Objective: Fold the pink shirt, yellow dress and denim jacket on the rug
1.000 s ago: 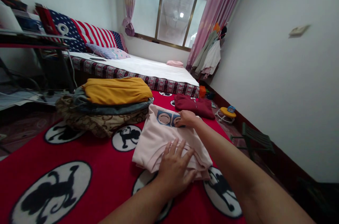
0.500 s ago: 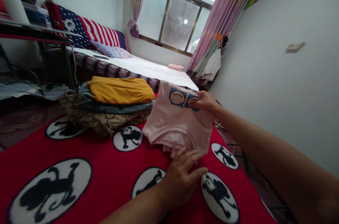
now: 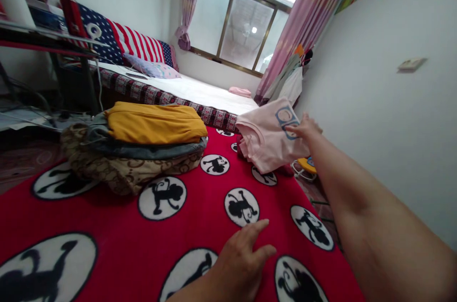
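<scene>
A folded pale pink T-shirt with a blue cartoon print is at the far right of the red blanket. My right hand grips its right side, thumb over the print and fingers behind. The shirt is tilted, and a dark red piece of cloth shows beneath it. Nearer to me, my left hand is over the blanket with thumb and fingers apart, holding nothing. To the left stands a stack of folded clothes: a mustard yellow garment on top, a grey-blue one under it, a brown patterned one lowest.
Behind the blanket is a bed with a white sheet, a pillow and a small pink folded cloth. A cluttered desk is at the left. Clothes hang by the curtain, and a yellow object lies beyond the right edge.
My right hand has carried the pink T-shirt right and away from me, turning it. My left hand has come off its collar and now stays near the front.
</scene>
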`<move>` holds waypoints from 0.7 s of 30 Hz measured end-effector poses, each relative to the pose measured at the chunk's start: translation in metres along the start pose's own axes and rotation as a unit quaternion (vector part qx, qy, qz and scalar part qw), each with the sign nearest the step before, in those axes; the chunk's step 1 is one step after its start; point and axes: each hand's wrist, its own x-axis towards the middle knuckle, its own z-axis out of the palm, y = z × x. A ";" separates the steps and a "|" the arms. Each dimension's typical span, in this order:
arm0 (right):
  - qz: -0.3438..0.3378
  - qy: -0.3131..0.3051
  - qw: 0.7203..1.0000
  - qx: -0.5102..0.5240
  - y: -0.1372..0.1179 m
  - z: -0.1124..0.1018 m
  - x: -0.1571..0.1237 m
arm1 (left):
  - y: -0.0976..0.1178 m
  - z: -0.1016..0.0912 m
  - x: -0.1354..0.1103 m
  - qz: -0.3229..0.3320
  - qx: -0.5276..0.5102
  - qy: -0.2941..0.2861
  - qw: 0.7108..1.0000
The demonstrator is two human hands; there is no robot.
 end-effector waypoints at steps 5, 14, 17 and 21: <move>-0.057 -0.154 0.986 0.007 -0.007 0.121 -0.085 | -0.006 0.010 0.001 -0.004 0.021 -0.009 1.000; 0.014 -0.090 0.996 0.014 -0.030 0.172 -0.149 | -0.004 0.007 0.002 -0.051 -0.002 -0.063 0.997; 0.000 -0.111 0.994 0.011 -0.038 0.160 -0.168 | -0.003 0.003 0.003 -0.065 -0.024 -0.063 0.996; -0.049 -0.166 0.985 0.013 -0.047 0.141 -0.203 | -0.003 -0.003 0.005 -0.071 -0.050 -0.061 0.994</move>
